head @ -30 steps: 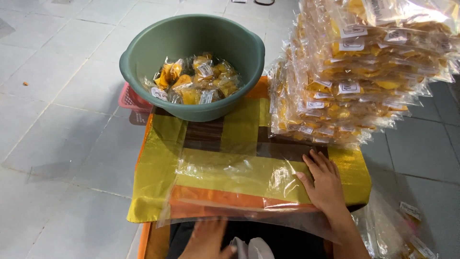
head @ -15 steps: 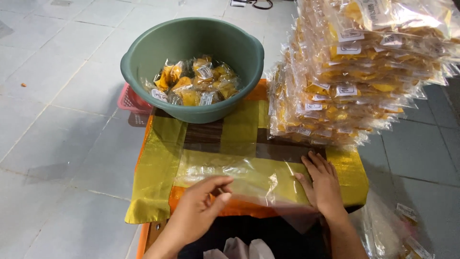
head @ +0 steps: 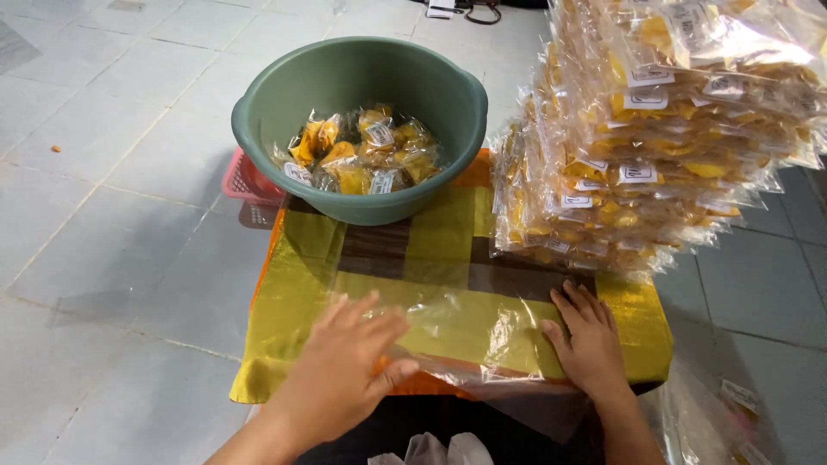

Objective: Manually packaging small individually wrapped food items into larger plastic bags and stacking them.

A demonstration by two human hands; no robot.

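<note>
Green basin holds yellow snack packets; both hands flat on clear bag.

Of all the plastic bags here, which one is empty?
The flat clear bag under both hands, on the yellow-and-orange cloth. The bags in the green basin and the tall stack all hold yellow pieces.

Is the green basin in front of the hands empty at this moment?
No, the green basin holds several small clear packets of yellow snacks piled at its bottom.
</note>
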